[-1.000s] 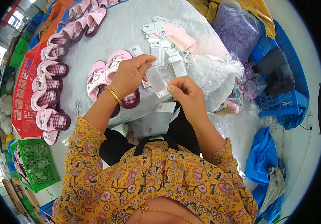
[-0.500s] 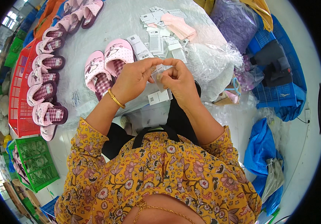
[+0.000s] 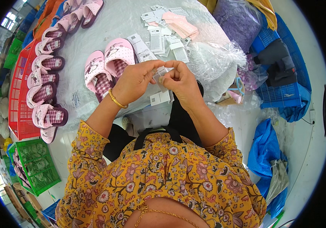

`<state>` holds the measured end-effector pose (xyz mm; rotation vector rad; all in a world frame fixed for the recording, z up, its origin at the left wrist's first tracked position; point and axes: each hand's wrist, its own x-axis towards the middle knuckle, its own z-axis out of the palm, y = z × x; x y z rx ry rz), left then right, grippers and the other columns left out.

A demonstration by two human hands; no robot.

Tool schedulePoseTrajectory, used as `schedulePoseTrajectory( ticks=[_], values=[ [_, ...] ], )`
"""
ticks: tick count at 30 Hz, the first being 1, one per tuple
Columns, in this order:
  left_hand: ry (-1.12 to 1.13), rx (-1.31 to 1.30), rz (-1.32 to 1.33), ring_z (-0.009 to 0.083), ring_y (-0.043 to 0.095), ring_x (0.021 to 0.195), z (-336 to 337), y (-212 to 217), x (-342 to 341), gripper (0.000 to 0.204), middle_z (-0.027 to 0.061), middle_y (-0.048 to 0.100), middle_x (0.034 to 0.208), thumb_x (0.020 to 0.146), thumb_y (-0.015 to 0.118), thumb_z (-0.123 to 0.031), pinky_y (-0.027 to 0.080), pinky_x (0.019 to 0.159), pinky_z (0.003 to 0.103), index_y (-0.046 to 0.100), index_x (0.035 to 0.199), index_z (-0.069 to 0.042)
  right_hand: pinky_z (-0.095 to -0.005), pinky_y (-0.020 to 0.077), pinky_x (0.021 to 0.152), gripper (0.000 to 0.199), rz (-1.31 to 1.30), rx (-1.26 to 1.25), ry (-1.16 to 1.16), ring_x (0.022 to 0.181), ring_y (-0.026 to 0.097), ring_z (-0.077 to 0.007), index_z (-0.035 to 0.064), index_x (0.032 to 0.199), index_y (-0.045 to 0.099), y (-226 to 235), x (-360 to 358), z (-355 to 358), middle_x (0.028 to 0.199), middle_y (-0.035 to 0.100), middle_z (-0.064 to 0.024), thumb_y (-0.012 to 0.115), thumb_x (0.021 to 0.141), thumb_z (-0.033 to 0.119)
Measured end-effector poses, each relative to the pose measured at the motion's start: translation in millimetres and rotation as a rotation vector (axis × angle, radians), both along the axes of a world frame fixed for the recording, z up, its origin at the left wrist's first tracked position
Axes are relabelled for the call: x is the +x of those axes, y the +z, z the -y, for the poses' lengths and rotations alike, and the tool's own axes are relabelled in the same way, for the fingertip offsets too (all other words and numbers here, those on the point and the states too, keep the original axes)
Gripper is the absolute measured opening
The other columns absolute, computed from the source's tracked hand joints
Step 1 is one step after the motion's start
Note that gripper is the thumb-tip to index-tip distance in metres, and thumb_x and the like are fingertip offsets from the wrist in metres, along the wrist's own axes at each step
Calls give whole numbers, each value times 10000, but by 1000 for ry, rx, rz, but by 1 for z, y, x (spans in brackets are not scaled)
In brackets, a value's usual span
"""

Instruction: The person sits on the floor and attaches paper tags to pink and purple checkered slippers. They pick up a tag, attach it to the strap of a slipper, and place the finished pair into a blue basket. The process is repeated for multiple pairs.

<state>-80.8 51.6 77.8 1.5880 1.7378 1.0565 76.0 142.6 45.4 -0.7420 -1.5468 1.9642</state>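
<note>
Between my two hands is a small pale tag [image 3: 160, 79], pinched by the fingertips above the table's near edge. My left hand [image 3: 137, 78], below a gold bangle, is closed on its left side. On the other side my right hand [image 3: 179, 78] grips it with thumb and forefinger. Another white tag [image 3: 160, 98] lies just below, at the table edge. Left of my hands sits a pair of pink slippers [image 3: 103, 64] with checked linings and dark soles. White printed tags [image 3: 157, 40] and pink slips [image 3: 181, 24] are piled beyond my hands.
Pink slippers [image 3: 45, 78] line the table's left side, beside a red basket [image 3: 20, 102]. A green crate [image 3: 39, 167] stands lower left. Clear plastic wrap [image 3: 212, 60] bunches on the right, near a purple-filled bag [image 3: 237, 24] and a blue basket [image 3: 303, 64] holding dark items.
My hands stay almost in place around the tag, with only slight finger movement. The whole view has shifted very slightly.
</note>
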Motion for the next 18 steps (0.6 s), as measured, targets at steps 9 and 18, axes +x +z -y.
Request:
schedulePoseTrajectory(
  ticks=[9, 18],
  values=[
    [31, -29, 144, 159, 705, 757, 4, 0, -3, 258, 95, 703, 990, 969, 496, -69, 548, 681, 267, 616, 1191, -16, -207, 429, 632, 332, 3, 27, 11, 700, 542, -61, -9, 1130, 539, -17, -1, -4, 803, 592, -3, 662, 823, 1],
    [6, -150, 338, 63, 600, 717, 13, -12, -11, 157, 21, 662, 873, 936, 598, -80, 514, 620, 228, 636, 1067, -1, -183, 436, 606, 181, 14, -34, 67, 685, 530, -25, 2, 995, 583, -8, 3, 13, 782, 594, 16, 686, 847, 9]
  ],
)
